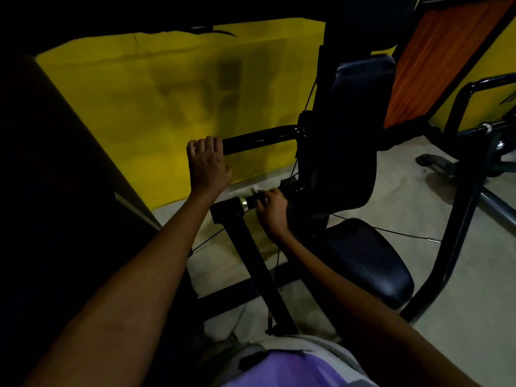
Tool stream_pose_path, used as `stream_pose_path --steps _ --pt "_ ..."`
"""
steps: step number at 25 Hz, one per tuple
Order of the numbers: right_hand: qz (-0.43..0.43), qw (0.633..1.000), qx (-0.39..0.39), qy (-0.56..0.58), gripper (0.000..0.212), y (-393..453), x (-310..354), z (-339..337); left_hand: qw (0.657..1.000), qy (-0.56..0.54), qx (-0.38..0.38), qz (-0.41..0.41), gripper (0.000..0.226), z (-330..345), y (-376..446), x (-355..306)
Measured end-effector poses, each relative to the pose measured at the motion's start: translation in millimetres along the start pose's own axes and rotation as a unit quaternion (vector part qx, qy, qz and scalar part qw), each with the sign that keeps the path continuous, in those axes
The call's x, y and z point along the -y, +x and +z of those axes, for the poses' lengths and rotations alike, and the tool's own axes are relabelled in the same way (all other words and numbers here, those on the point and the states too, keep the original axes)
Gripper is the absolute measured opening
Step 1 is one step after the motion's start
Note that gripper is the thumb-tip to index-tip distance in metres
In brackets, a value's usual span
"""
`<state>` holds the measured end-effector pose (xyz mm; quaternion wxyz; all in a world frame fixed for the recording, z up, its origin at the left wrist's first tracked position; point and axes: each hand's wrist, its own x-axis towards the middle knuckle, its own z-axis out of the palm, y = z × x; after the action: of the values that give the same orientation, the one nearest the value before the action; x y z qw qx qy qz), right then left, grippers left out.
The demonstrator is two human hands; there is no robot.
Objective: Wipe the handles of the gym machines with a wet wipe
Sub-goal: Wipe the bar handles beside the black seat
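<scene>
Left hand [208, 160] curled over upper black bar [259, 141] — right hand [272, 210] grips lower handle [252, 203] — wipe not discernible.

A yellow wall [167, 88] is filling the far side of the room, smudged with darker patches and lying in dim light. A pale concrete floor [460, 289] is running beneath it — a thin cable [405, 233] is trailing across that floor. An orange panel [438, 57] in a black frame is leaning at the upper right. A dark slab [55, 163] is taking up the left side — too shadowed to identify.
</scene>
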<state>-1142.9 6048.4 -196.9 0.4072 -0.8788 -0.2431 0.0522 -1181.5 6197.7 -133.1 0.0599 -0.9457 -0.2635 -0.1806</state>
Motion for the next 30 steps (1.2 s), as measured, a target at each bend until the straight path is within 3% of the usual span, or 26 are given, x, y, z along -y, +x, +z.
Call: stream_pose_path --steps 4,7,9,13,16,20,22,25,27,30 --pt "0.057 0.995 -0.076 -0.023 0.024 22.7 -28.5 -23.6 1.000 0.003 0.004 -0.002 0.057 0.2 -1.1 -0.6" --pt "0.015 0.993 0.001 -0.116 0.018 9.3 -11.3 5.5 1.000 0.005 0.006 -0.002 0.057 1.3 -1.0 -0.1" --pt "-0.017 0.992 0.057 -0.109 0.015 -2.8 3.8 24.9 1.000 0.015 -0.014 0.002 0.056 2.9 -1.4 0.9" --pt "-0.075 0.992 0.040 -0.092 0.023 0.1 2.7 7.1 0.999 0.015 -0.036 0.009 0.055 4.9 -2.1 0.9" --pt "-0.009 0.997 -0.041 -0.062 0.031 14.8 -17.1 -17.7 0.999 0.013 -0.039 0.006 0.055 4.9 -1.1 1.8" --pt "0.024 0.995 -0.015 -0.090 0.027 6.8 -22.7 -2.2 0.999 0.004 -0.032 0.004 0.056 4.4 -1.3 0.3" --pt "-0.012 0.997 0.026 -0.078 0.027 -1.4 -15.6 5.7 1.000 0.006 -0.030 0.000 0.056 4.4 -1.6 0.3" --pt "-0.133 0.982 0.105 -0.078 0.031 -7.2 -9.6 2.7 1.000 0.008 -0.027 0.002 0.055 4.0 -2.0 -0.1" --pt "-0.112 0.991 0.052 -0.049 0.033 -4.1 -14.4 -7.6 1.000 0.003 -0.017 0.000 0.056 3.2 -1.5 -0.1" --pt "0.012 0.998 -0.046 -0.033 0.030 4.9 -33.6 -21.9 1.000 0.002 -0.023 -0.001 0.056 2.5 -1.3 0.7"
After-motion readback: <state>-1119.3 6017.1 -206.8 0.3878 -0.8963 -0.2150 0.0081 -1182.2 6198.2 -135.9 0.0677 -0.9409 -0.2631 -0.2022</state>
